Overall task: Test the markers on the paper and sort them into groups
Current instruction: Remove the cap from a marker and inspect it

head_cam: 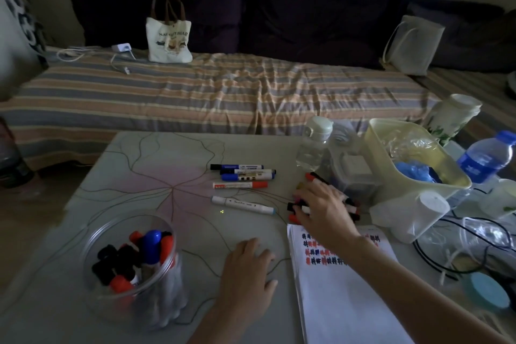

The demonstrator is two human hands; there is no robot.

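Right grip [324, 204] spread over marker pile [349, 202] — smooth cylinders.

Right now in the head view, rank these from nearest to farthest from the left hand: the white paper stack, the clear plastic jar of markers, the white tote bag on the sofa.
From the left hand:
1. White paper stack, just to its right on the table.
2. Clear plastic jar of markers, to its left, near the table's front.
3. White tote bag, far back on the striped sofa.
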